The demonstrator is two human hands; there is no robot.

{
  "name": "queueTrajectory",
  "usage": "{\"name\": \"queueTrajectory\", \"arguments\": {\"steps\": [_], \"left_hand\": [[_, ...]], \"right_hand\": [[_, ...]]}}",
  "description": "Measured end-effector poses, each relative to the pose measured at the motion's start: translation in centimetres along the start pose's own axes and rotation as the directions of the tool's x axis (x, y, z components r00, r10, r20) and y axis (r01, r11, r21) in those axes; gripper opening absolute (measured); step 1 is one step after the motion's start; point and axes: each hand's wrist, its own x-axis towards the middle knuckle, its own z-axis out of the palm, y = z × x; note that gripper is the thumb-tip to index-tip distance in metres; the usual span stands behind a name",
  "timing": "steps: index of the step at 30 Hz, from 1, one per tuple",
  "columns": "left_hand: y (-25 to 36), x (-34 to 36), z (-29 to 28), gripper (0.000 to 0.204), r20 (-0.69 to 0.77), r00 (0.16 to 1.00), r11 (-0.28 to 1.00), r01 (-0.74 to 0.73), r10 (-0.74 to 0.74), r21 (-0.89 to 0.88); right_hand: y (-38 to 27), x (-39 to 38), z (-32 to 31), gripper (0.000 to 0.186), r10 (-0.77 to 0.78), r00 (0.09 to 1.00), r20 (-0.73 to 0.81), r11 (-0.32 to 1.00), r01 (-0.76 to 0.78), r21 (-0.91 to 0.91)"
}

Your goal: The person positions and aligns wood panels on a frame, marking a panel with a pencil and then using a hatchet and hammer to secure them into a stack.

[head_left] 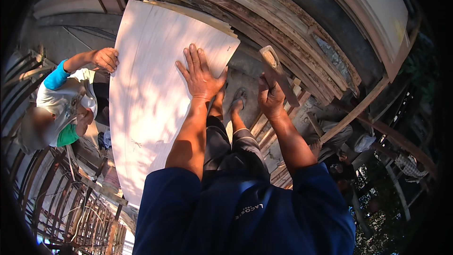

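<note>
A large pale wooden sheet (151, 80), likely plywood, lies in front of me and to my left, dappled with shadow. My left hand (199, 73) rests flat on it near its right edge, fingers spread. To the right of the sheet, my right hand (271, 97) is closed round a brown wooden tool (281, 78). This tool is long and blocky, with a paler hollowed end pointing away from me; its exact kind I cannot make out. At the sheet's left edge, a co-worker's hand (105, 59) grips the rim.
Long weathered boards (264, 14) run across the far side. More sheets are stacked at far left (78, 0) and far right (373, 14). A slanted wooden beam (356, 108) stands at right, near other people. Wooden racks (52, 184) fill the lower left.
</note>
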Motion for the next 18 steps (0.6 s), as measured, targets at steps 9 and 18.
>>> {"name": "queueTrajectory", "arguments": {"steps": [9, 18], "left_hand": [[0.1, 0.1, -0.2, 0.116, -0.008, 1.000, 1.000, -0.016, 0.016, 0.002], [-0.1, 0.3, 0.2, 0.114, 0.034, 0.999, 1.000, -0.012, 0.012, -0.014]], "right_hand": [[-0.3, 0.3, 0.0, 0.036, 0.294, 0.937, 0.189, 0.939, -0.247, -0.238], [0.6, 1.4, 0.5, 0.031, 0.332, 0.928, 0.172, 0.911, -0.267, -0.315]]}}
